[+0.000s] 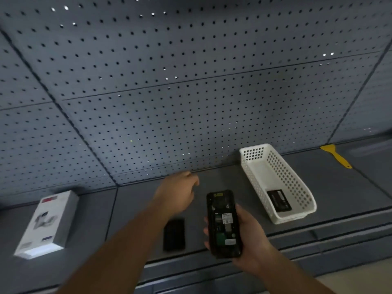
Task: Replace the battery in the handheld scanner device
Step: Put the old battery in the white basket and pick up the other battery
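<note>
The right hand [246,236] grips the handheld scanner [223,223] from its right side and from beneath. The scanner is held back-side up above the front edge of the table [339,187]. Its battery bay is open and empty, with labels and contacts exposed. Its long axis runs near to far, and the end with the yellow label points away from the person, toward the pegboard wall [191,81].

The left hand [176,194] is empty, fingers loosely spread and somewhat blurred. It hovers above the table to the left of the scanner and a little beyond its far end.

A dark flat rectangular piece [174,234], probably the battery cover or a battery, lies on the table just left of the scanner. It is under the left forearm, with its long axis parallel to the scanner.

A battery [279,200] lies label up in the near end of the white basket [254,183]. It is to the right of the scanner and slightly beyond it, with its long axis angled along the basket.

Judgement: if this battery is the replacement, the right hand is nearer but occupied. The free left hand would have to cross over the scanner to reach it.

A yellow scraper [335,155] lies far right. A white box [45,223] sits at far left.
</note>
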Demonstrator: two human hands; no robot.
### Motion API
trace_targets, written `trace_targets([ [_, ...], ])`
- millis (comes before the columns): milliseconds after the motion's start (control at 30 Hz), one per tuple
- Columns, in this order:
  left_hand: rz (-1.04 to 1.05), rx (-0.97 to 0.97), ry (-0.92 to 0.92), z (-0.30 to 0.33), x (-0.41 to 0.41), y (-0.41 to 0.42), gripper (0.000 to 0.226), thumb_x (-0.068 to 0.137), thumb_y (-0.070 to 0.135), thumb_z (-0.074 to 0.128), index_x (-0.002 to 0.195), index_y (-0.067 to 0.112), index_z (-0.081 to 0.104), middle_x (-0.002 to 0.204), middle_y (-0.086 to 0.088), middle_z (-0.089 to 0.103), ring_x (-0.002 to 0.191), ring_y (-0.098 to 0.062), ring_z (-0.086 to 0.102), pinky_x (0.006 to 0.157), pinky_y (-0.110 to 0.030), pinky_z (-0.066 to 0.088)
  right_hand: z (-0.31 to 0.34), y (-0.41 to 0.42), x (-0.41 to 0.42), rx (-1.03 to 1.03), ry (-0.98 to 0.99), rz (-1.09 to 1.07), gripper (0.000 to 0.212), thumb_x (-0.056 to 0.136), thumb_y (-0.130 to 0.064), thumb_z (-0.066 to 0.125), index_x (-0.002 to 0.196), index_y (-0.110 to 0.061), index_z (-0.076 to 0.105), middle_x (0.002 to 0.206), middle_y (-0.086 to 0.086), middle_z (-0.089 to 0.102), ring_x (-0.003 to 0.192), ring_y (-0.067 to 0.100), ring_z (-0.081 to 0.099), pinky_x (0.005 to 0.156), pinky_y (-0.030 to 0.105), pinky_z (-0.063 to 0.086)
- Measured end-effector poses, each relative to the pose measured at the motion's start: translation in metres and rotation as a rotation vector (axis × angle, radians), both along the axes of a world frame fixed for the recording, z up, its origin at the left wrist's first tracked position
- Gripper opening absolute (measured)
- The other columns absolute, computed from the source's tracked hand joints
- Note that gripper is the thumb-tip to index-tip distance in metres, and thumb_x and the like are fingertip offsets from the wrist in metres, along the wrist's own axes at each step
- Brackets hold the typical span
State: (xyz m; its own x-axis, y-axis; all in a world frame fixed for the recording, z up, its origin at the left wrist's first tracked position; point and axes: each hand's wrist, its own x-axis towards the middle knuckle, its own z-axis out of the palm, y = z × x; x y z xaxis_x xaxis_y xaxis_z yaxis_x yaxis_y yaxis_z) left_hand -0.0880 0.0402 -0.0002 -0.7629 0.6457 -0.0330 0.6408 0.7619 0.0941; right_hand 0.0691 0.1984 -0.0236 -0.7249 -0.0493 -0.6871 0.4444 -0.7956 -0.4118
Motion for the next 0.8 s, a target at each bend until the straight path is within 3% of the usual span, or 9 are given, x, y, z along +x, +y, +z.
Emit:
trace_targets([
  [200, 0.199, -0.096, -0.169, -0.019, -0.005, -0.07, 0.044, 0.093, 0.009, 0.058, 0.133, 0.028, 0.057, 0.138, 0.0, 0.06, 0.121, -0.026, 0.058, 0.099, -0.04, 0.052, -0.004, -0.03, -0.019, 0.03, -0.002, 0.088, 0.067, 0.103, -0.056, 0.04, 0.122, -0.002, 0.076, 0.103, 0.022, 0.075, 0.08, 0.038, 0.072, 0.084, 0.05, 0.056],
  [300, 0.259, -0.125, -0.257, -0.026, -0.001, -0.097, 0.047, 0.09, 0.021, 0.063, 0.137, 0.028, 0.057, 0.141, 0.0, 0.058, 0.128, -0.027, 0.056, 0.106, -0.042, 0.05, -0.008, -0.042, -0.027, 0.028, -0.003, 0.128, 0.067, 0.103, -0.057, 0.04, 0.128, -0.004, 0.072, 0.107, 0.022, 0.072, 0.083, 0.038, 0.071, 0.084, 0.05, 0.058],
  [400, 0.289, -0.152, -0.338, -0.028, 0.007, -0.114, 0.062, 0.074, 0.035, 0.072, 0.134, 0.028, 0.058, 0.133, -0.002, 0.061, 0.123, -0.028, 0.06, 0.103, -0.045, 0.053, -0.012, -0.051, -0.033, 0.047, -0.007, 0.153, 0.067, 0.104, -0.056, 0.04, 0.131, -0.004, 0.071, 0.112, 0.023, 0.073, 0.088, 0.039, 0.071, 0.09, 0.054, 0.056],
  [533, 0.283, -0.178, -0.373, -0.036, 0.012, -0.127, 0.07, 0.072, 0.032, 0.081, 0.137, 0.028, 0.054, 0.132, -0.003, 0.061, 0.119, -0.029, 0.062, 0.1, -0.044, 0.054, -0.012, -0.061, -0.039, 0.061, -0.002, 0.164, 0.066, 0.104, -0.056, 0.04, 0.126, -0.004, 0.074, 0.109, 0.023, 0.076, 0.087, 0.039, 0.072, 0.097, 0.056, 0.054],
  [800, 0.246, -0.149, -0.35, -0.043, 0.012, -0.136, 0.076, 0.078, 0.023, 0.082, 0.145, 0.027, 0.047, 0.14, -0.004, 0.054, 0.126, -0.027, 0.056, 0.106, -0.04, 0.049, -0.015, -0.068, -0.045, 0.061, -0.006, 0.182, 0.067, 0.104, -0.058, 0.04, 0.131, -0.004, 0.071, 0.113, 0.023, 0.075, 0.091, 0.039, 0.072, 0.094, 0.055, 0.056],
])
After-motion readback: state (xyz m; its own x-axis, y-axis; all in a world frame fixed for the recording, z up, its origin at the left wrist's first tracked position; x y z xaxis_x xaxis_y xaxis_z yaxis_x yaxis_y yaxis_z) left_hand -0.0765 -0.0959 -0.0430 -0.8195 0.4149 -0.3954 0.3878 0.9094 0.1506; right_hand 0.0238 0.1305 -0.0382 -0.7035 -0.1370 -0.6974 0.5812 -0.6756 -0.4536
